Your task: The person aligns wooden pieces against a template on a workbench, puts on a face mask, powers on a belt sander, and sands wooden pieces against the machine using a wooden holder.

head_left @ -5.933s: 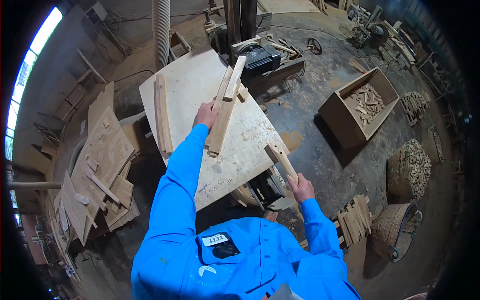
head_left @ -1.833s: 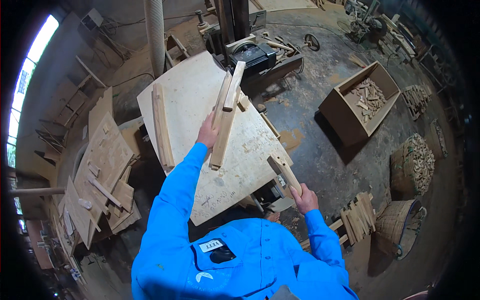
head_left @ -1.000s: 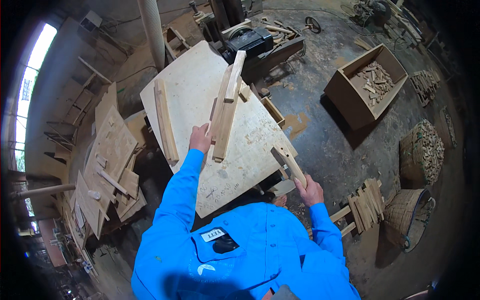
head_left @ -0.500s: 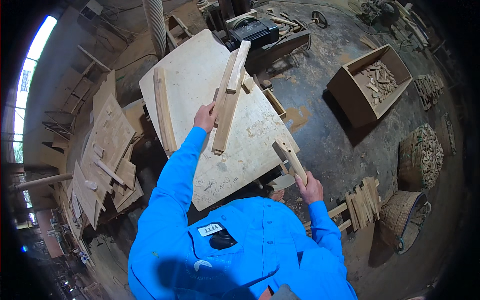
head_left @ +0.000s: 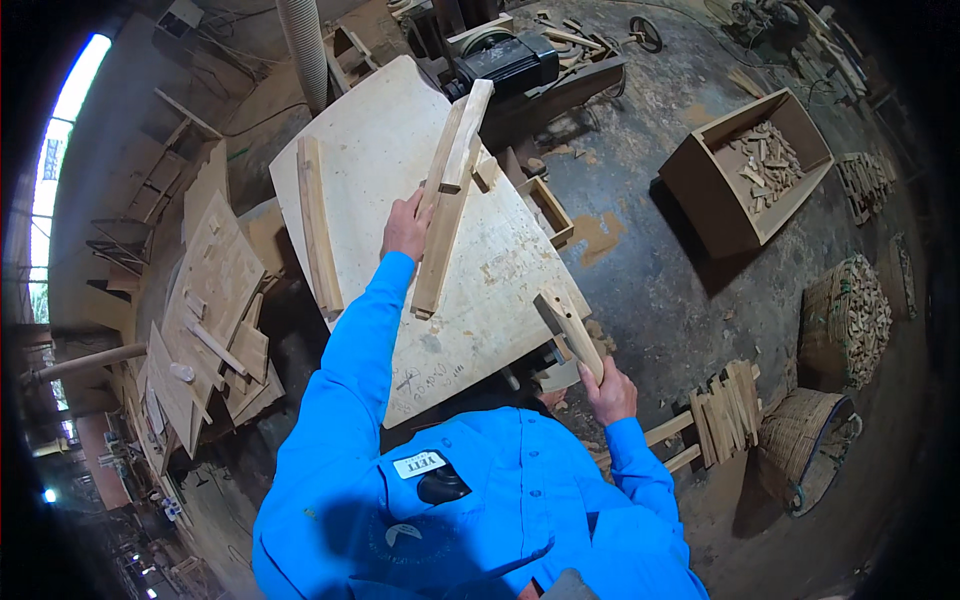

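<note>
On a pale board tabletop [head_left: 490, 320], my left hand [head_left: 405, 228] is closed on the left edge of a long wooden jig [head_left: 440, 245], its fingertips partly hidden. A shorter pale wooden piece [head_left: 463, 150] lies along the upper part of that jig. My right hand [head_left: 609, 393], beyond the table's near right corner, is wrapped round one end of a wooden piece [head_left: 575, 335]. This piece shows small dark holes and a dark side face, and its far end reaches over the table corner. A slightly curved wooden strip [head_left: 320, 225] lies apart at the table's left.
A black motor [head_left: 507, 62] stands at the table's far edge, beside a ribbed hose [head_left: 298, 50]. On the right floor are a box of offcuts [head_left: 710, 195], a full wicker basket [head_left: 825, 330], another basket [head_left: 800, 440] and stacked slats [head_left: 725, 415]. Plywood sheets [head_left: 215, 270] lean at left.
The wooden piece in my right hand has dropped slightly toward me. The jig's near end sits a little further left and nearer, with my left hand still on it. The view has shifted slightly.
</note>
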A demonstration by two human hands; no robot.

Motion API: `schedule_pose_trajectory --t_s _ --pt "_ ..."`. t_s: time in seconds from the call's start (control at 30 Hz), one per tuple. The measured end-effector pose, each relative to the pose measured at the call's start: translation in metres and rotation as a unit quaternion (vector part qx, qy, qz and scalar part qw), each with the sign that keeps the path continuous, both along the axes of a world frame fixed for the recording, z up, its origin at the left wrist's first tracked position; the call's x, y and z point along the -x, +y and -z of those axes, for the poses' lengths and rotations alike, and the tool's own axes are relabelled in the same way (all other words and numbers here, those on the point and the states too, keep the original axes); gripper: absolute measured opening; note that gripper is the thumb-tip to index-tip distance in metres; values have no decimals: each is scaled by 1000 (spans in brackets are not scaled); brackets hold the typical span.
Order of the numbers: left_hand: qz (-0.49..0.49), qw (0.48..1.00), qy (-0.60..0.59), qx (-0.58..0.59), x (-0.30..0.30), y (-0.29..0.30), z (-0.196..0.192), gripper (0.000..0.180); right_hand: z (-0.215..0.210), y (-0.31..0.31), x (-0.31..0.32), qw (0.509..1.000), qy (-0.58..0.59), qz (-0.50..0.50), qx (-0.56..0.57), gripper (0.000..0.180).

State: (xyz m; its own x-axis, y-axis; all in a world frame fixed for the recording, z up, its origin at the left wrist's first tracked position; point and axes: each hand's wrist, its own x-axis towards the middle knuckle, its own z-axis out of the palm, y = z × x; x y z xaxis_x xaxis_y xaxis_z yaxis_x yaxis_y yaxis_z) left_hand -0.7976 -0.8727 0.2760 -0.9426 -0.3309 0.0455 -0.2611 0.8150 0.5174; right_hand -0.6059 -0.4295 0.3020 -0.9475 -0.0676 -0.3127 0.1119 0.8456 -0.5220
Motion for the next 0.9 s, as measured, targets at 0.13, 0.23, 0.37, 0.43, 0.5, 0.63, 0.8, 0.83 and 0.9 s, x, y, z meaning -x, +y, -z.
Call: schedule_pose_trajectory --t_s 0.13,0.23,0.37,0.43,0.5,0.63,0.8,0.83,0.9 --pt "11 1000 -8 1 7 -11 3 51 2 -3 7 1000 -6 -5 12 49" --pt "21 999 1 31 17 -16 -2 53 -2 -9 16 1000 2 -7 8 49" --pt "31 998 -46 13 33 -25 -8 54 -7 -22 31 1000 -7 -1 7 47" --pt "27 999 -43 2 44 -35 -9 54 -10 -31 41 1000 -12 0 2 47" --pt "30 998 -49 14 56 -47 -4 56 -6 -41 51 1000 -20 -1 -10 48" --pt "38 998 -44 21 81 -64 2 57 -5 -60 72 1000 -9 5 -27 49" --pt "47 998 -29 43 101 -79 8 55 4 -70 87 1000 8 3 -13 51" --pt "50 998 -19 42 105 -78 7 55 7 -69 90 1000 18 7 -14 51" --pt "35 998 -39 38 113 -73 4 54 7 -72 95 1000 -4 18 1 54"
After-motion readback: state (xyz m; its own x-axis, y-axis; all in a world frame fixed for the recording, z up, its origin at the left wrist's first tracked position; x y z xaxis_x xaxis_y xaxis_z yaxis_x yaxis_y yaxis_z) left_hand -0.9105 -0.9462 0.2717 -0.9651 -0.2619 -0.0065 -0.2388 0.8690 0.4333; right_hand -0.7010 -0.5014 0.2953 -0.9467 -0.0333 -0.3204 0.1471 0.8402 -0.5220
